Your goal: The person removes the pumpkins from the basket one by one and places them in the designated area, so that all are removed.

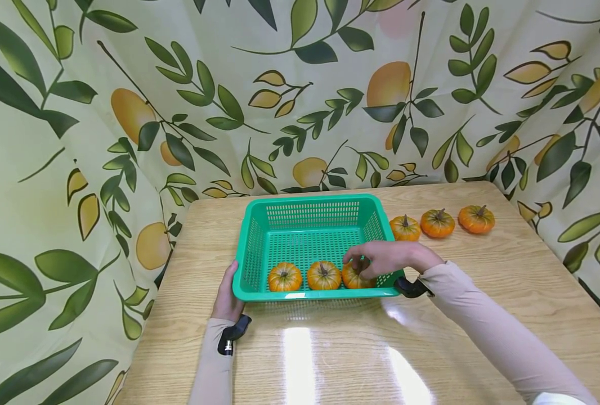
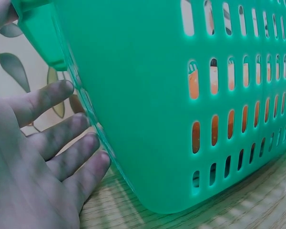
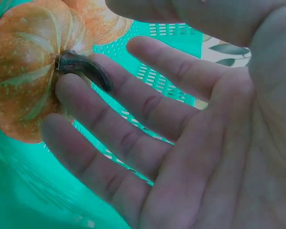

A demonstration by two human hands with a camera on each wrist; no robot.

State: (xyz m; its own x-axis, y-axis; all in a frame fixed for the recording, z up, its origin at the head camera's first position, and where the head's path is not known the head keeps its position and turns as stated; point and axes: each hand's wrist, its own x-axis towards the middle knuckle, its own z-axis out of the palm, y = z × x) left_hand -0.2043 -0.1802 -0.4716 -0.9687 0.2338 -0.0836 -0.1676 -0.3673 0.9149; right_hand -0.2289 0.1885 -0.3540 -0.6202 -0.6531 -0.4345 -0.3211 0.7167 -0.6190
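A green plastic basket (image 1: 312, 295) stands on the table with three small orange pumpkins in a row along its near side. My right hand (image 1: 383, 260) reaches over the basket's right rim to the rightmost pumpkin (image 1: 353, 278). In the right wrist view its fingers are extended beside the dark curved stem (image 3: 86, 67), fingertips right at the pumpkin's side. Beside it sit the middle pumpkin (image 1: 324, 275) and the left pumpkin (image 1: 285, 277). My left hand (image 1: 228, 295) is at the basket's left side; its fairly straight fingers (image 2: 81, 148) rest along the outer wall, thumb near the rim.
Three more pumpkins stand in a line on the table right of the basket: a near one (image 1: 405, 228), a middle one (image 1: 437, 223) and a far one (image 1: 477, 219). A leaf-patterned curtain (image 1: 280, 129) hangs behind the wooden table (image 1: 259, 360).
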